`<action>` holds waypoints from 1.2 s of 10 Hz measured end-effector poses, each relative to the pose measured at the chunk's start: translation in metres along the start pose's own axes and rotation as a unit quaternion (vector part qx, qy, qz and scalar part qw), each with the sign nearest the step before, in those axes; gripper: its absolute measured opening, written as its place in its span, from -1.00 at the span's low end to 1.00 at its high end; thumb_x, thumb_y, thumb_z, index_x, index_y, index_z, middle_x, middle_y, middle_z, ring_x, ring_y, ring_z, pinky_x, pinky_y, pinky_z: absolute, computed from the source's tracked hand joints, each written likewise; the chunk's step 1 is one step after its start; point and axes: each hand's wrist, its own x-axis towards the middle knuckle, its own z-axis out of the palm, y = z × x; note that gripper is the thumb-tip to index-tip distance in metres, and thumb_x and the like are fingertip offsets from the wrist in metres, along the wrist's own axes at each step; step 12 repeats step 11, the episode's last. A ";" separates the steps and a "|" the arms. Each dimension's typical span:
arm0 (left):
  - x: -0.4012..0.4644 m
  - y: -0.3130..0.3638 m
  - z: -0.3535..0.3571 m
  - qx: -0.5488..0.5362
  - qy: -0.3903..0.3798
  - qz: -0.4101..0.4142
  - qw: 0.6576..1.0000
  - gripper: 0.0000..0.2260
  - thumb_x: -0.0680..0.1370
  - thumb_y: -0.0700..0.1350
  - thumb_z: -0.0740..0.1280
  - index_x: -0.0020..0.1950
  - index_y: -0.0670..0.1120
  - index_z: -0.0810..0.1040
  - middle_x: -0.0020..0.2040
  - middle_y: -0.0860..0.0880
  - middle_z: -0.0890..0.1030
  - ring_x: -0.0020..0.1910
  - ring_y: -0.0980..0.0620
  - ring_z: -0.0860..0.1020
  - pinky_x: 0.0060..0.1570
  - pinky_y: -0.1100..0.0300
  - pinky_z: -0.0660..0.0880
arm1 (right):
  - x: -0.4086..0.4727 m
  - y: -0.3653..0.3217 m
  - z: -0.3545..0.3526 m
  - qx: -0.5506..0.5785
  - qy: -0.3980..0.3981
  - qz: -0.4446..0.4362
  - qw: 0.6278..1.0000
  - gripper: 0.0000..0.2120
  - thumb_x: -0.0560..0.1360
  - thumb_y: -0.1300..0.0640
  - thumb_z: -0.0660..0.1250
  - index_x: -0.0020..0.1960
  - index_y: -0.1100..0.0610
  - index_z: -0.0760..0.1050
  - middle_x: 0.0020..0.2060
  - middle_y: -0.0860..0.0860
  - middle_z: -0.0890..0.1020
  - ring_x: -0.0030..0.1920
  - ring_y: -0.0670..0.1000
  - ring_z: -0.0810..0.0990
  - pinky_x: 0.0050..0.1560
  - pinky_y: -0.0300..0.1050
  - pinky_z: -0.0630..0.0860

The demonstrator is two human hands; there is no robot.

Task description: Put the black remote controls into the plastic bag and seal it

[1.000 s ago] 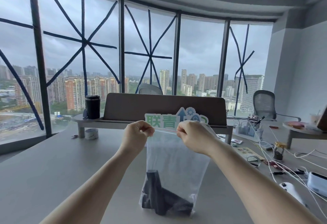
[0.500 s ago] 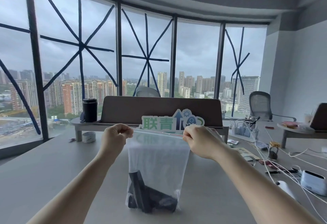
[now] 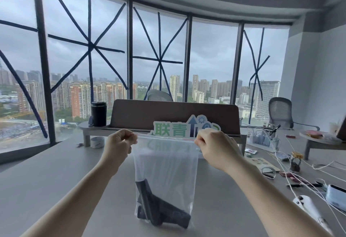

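Note:
A clear plastic bag (image 3: pixel 166 163) hangs upright above the grey table (image 3: pixel 46 180), stretched flat between my hands. My left hand (image 3: pixel 119 145) pinches the bag's top left corner. At the top right corner my right hand (image 3: pixel 213 147) pinches the same zip strip. The strip runs taut and straight between them; whether it is pressed closed I cannot tell. Several black remote controls (image 3: pixel 161 210) lie heaped at the bottom of the bag, one leaning upright against the left side.
Behind the bag stand a brown desk screen (image 3: pixel 174 113), a green and blue sign (image 3: pixel 185 128), a black tumbler (image 3: pixel 98 113) and a tape roll (image 3: pixel 97 142). White cables, a white controller (image 3: pixel 307 205) and small items crowd the table's right side. Office chairs stand by the windows.
My hands have slid apart along the bag's top, from close together at the middle out to the two corners. The bag hangs stretched wider, and the view has shifted slightly.

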 end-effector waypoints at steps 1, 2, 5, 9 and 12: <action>0.012 -0.011 -0.005 0.026 -0.014 -0.015 0.999 -0.83 0.54 -0.29 0.24 -0.23 -0.14 0.49 -0.26 -0.07 0.57 -0.51 0.03 0.38 -0.54 0.27 0.28 | 0.017 0.000 0.019 0.030 0.042 0.012 0.999 -0.78 0.59 0.02 0.25 -0.23 0.01 0.43 -0.30 -0.11 0.57 -0.26 0.06 0.54 -0.20 -0.05 0.51; 0.035 -0.030 -0.012 0.063 -0.018 -0.045 0.997 -0.84 0.57 -0.29 0.17 -0.17 -0.14 0.46 -0.17 -0.07 0.60 -0.52 0.04 0.51 -0.49 0.21 0.39 | 0.052 -0.010 0.057 0.082 0.033 0.036 0.995 -0.81 0.58 0.02 0.29 -0.15 0.06 0.57 -0.32 -0.07 0.65 -0.26 0.06 0.60 -0.29 -0.12 0.49; 0.170 -0.073 -0.089 -0.040 0.098 -0.072 0.992 -0.89 0.54 -0.33 0.26 -0.13 -0.18 0.53 -0.16 -0.16 0.62 -0.33 -0.05 0.63 -0.23 0.07 0.60 | 0.193 -0.090 0.149 0.196 0.048 0.041 0.979 -0.79 0.52 0.10 0.28 -0.24 0.04 0.61 -0.36 -0.06 0.69 -0.24 0.03 0.65 -0.15 0.03 0.62; 0.166 -0.235 -0.157 -0.013 0.099 -0.125 0.987 -0.84 0.46 -0.38 0.35 -0.29 -0.19 0.57 -0.38 -0.11 0.62 -0.33 -0.04 0.59 -0.34 0.34 0.57 | 0.152 -0.121 0.292 0.195 -0.131 0.044 0.971 -0.80 0.45 0.01 0.35 -0.32 0.01 0.60 -0.34 -0.06 0.70 -0.27 0.00 0.62 -0.19 -0.07 0.58; 0.108 -0.267 -0.177 0.103 0.074 -0.150 0.981 -0.74 0.39 -0.31 0.26 -0.14 0.00 0.63 -0.25 -0.04 0.64 -0.29 -0.09 0.54 -0.24 0.11 0.42 | 0.111 -0.112 0.288 0.273 -0.220 0.059 0.935 -0.91 0.47 -0.04 0.37 -0.12 -0.06 0.62 -0.34 -0.13 0.73 -0.21 -0.12 0.66 -0.03 -0.04 0.59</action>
